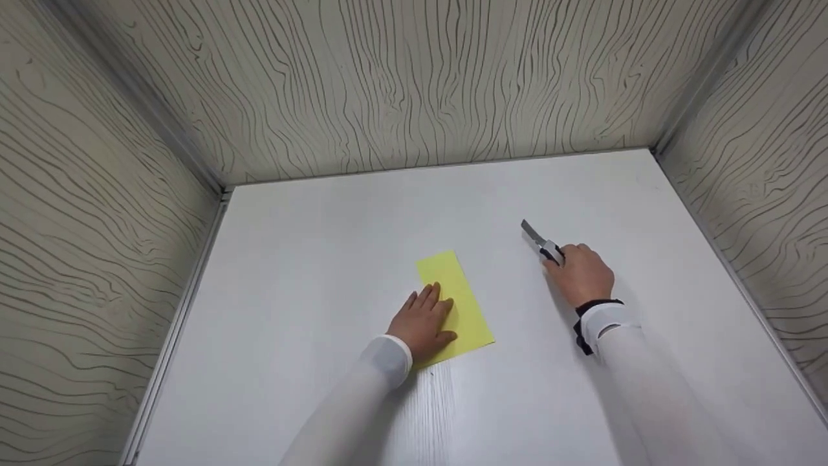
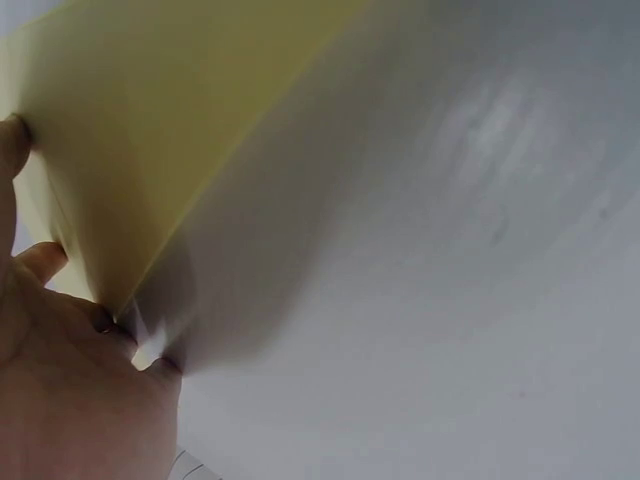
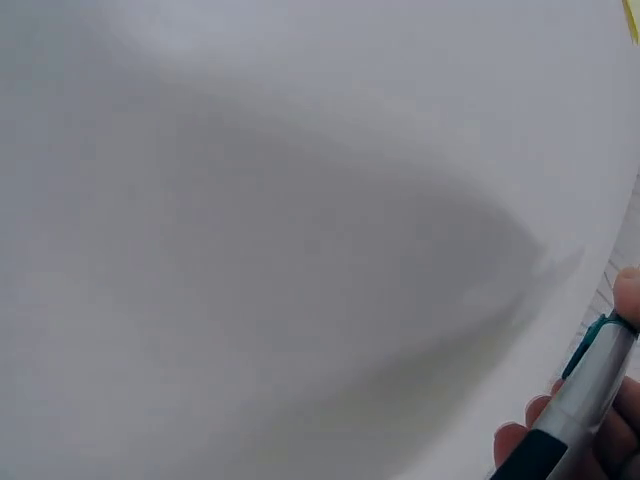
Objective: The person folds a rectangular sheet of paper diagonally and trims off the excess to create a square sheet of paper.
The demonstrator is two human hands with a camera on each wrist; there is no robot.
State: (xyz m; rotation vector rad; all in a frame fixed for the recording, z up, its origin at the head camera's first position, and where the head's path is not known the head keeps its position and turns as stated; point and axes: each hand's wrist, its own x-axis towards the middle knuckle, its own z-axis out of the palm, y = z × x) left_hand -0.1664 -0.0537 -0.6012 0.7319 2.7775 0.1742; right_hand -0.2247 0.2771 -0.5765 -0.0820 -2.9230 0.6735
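A yellow sheet of paper [image 1: 462,304] lies slanted on the white table. My left hand [image 1: 424,323] rests on its left part with the fingers spread and fairly straight. In the left wrist view the fingertips of my left hand [image 2: 70,370] touch the yellow paper [image 2: 170,110] and the table near its edge. To the right of the paper, my right hand [image 1: 584,275] grips a utility knife [image 1: 552,251], its blade out and pointing up and left. The right wrist view shows the knife's grey and dark handle [image 3: 590,385] in the curled fingers; the blade is out of that view.
The white tabletop [image 1: 310,259] stretches around both hands. Wood-patterned panels [image 1: 401,84] stand behind it and on both sides, with metal strips [image 1: 174,336] along the edges. A band of fine dark lines [image 1: 430,414] shows below the paper.
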